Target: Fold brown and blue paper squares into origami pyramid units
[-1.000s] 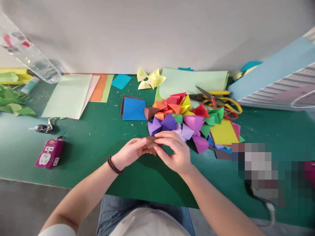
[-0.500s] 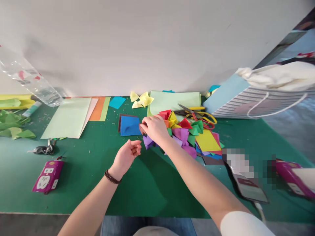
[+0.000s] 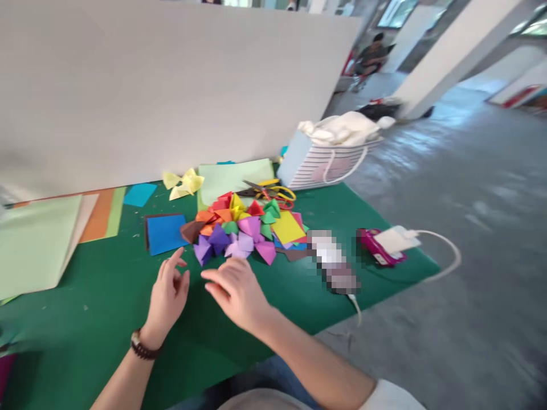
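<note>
Over the green tabletop, my left hand (image 3: 167,293) has its fingers apart and holds nothing, just below a stack of blue paper squares (image 3: 167,233). Beside it my right hand (image 3: 241,293) is also empty, its thumb and index finger parted and pointing left. Just beyond the right hand lies a cluster of folded paper pieces. Among them are a brown piece (image 3: 192,231) at the left end, a dark purple piece (image 3: 219,239), a light purple piece (image 3: 239,245), an orange piece (image 3: 223,216) and a green piece (image 3: 272,209).
Scissors (image 3: 273,193) lie behind the folded pieces, with yellow paper (image 3: 288,226) to the right. Farther right are a partly blurred phone (image 3: 342,279) and a purple box-shaped device (image 3: 380,250). A striped bag (image 3: 316,162) stands at the back; large paper sheets (image 3: 43,245) lie left.
My right hand has let go of the brown folded piece and drawn back toward me, fingers parted. The brown piece now rests at the cluster's left end. The view has turned right.
</note>
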The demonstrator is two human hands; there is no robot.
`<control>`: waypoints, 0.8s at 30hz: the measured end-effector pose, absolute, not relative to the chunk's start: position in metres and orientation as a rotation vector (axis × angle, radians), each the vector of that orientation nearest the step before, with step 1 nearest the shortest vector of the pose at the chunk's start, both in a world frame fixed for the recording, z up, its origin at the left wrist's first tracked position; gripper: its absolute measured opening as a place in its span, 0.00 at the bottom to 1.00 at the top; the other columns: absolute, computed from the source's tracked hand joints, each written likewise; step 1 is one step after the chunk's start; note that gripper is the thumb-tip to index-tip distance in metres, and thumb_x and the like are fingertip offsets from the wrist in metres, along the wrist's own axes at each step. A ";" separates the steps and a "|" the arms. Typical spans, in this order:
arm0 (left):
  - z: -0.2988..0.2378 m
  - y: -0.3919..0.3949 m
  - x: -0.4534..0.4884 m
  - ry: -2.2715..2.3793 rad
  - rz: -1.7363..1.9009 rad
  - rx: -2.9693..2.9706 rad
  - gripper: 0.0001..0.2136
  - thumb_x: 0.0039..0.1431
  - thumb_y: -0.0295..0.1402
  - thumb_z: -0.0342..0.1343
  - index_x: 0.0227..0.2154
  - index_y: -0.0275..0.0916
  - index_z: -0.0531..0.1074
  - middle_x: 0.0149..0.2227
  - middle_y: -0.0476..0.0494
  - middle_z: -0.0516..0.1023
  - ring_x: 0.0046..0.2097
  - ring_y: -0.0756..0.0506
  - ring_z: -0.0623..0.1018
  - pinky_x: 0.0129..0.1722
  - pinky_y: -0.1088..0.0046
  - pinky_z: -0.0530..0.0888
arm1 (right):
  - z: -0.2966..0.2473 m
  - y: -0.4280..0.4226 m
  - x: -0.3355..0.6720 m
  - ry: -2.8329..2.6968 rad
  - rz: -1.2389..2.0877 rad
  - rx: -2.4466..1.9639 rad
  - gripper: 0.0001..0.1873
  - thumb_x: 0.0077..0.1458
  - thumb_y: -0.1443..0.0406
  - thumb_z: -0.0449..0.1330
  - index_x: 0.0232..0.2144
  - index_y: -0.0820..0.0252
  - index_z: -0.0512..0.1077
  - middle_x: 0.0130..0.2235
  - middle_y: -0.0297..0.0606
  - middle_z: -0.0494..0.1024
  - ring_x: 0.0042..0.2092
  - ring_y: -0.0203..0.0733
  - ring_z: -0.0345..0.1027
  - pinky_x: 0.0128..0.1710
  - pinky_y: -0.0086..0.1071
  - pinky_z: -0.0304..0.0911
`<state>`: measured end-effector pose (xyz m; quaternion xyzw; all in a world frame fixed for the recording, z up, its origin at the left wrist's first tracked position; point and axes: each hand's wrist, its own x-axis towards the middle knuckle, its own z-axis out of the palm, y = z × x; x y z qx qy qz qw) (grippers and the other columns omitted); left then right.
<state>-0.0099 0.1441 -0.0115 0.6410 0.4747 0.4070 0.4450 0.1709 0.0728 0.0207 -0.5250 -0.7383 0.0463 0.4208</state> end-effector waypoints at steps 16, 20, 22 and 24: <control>0.009 0.055 0.016 1.244 1.016 2.402 0.14 0.63 0.32 0.53 0.51 0.41 0.69 0.39 0.43 0.75 0.31 0.50 0.73 0.32 0.73 0.73 | -0.035 -0.068 0.356 -1.190 -0.229 -2.261 0.42 0.54 0.45 0.58 0.62 0.64 0.54 0.58 0.60 0.65 0.57 0.65 0.61 0.51 0.58 0.61; -0.004 0.016 0.039 1.226 1.072 2.409 0.14 0.63 0.28 0.52 0.51 0.41 0.68 0.39 0.42 0.75 0.32 0.49 0.75 0.32 0.73 0.75 | -0.049 -0.062 0.366 -1.164 -0.169 -2.400 0.44 0.55 0.45 0.57 0.64 0.62 0.50 0.60 0.61 0.63 0.56 0.65 0.63 0.49 0.56 0.62; -0.010 0.008 0.042 1.168 1.065 2.432 0.14 0.62 0.26 0.52 0.51 0.42 0.69 0.38 0.43 0.75 0.30 0.49 0.75 0.31 0.73 0.75 | -0.051 -0.058 0.364 -1.182 -0.173 -2.372 0.39 0.57 0.50 0.56 0.64 0.61 0.51 0.59 0.59 0.64 0.54 0.63 0.63 0.47 0.54 0.63; -0.014 0.005 0.042 1.144 1.059 2.448 0.15 0.62 0.25 0.53 0.50 0.42 0.69 0.39 0.43 0.75 0.30 0.50 0.75 0.31 0.74 0.76 | -0.051 -0.057 0.360 -1.192 -0.189 -2.329 0.36 0.57 0.54 0.57 0.63 0.61 0.52 0.59 0.57 0.64 0.53 0.62 0.63 0.46 0.52 0.64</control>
